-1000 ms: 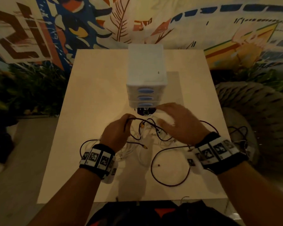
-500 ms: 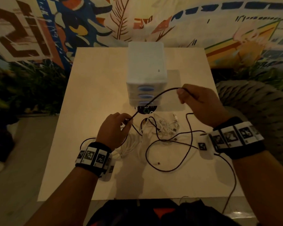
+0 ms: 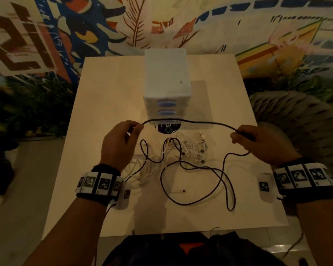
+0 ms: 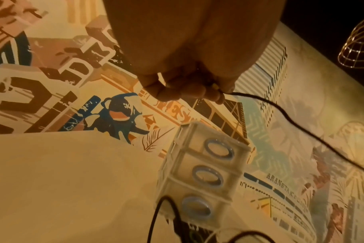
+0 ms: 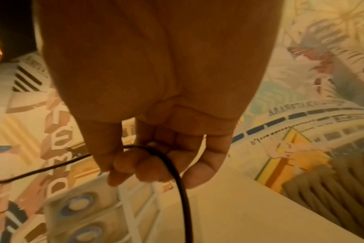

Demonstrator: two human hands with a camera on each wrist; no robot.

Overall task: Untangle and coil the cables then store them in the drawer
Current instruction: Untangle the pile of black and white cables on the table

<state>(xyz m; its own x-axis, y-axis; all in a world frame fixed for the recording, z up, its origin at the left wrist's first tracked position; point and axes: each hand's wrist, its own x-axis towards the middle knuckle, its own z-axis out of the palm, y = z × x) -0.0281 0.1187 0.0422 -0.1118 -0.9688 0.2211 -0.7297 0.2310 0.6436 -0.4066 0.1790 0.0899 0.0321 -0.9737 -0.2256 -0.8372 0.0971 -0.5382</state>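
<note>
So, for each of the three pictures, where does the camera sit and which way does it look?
Head: worn on the head, looks forward and down at the table; both forearms, left hand and right hand show.
Left wrist: looks along the left hand at the drawer unit.
Right wrist: looks along the right hand at the same unit, blurred.
All three share the black cable stretched between the hands.

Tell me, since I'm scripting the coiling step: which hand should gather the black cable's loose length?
Probably the right hand. The black cable runs on from it into loops on the table, while the left hand pinches near the cable's end and can anchor the coil.
</note>
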